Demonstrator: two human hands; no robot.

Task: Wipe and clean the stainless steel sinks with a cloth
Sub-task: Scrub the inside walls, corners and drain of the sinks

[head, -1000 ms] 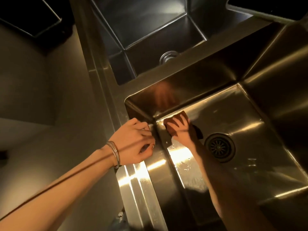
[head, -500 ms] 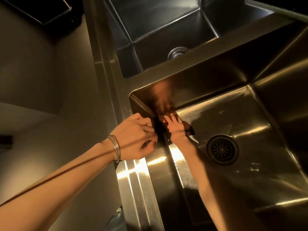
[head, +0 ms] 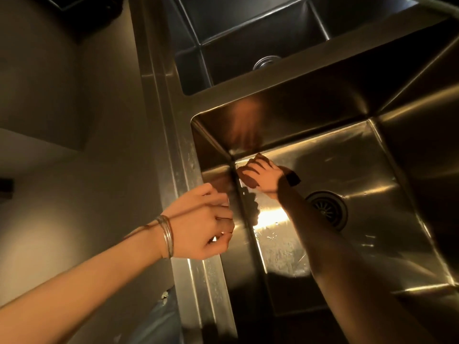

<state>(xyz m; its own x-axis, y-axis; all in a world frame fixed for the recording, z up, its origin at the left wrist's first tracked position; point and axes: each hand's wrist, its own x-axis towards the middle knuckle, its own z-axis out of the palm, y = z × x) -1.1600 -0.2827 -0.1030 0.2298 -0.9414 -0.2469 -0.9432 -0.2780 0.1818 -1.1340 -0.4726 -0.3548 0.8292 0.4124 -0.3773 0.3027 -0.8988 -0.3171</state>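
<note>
The near stainless steel sink point(head: 347, 170) fills the right half of the head view. Down in it, my right hand point(head: 267, 178) presses a brown cloth point(head: 248, 181) flat against the bottom, in the far-left corner where the walls meet. Its fingers lie spread over the cloth, and a dark corner of cloth sticks out on the hand's right. My left hand point(head: 201, 222), with thin bangles at the wrist, rests on the sink's left rim point(head: 185, 170) with its fingers curled over the inner edge.
The near sink's round drain point(head: 327, 211) lies just right of my right forearm. Wet streaks shine on the bottom near the left wall. A second, darker sink point(head: 260, 33) with its own drain point(head: 265, 62) lies beyond a steel divider. A plain wall stands on the left.
My right hand pushed the cloth into the far-left corner and has come back slightly to the right. My left hand stayed on the rim. The view has shifted a little.
</note>
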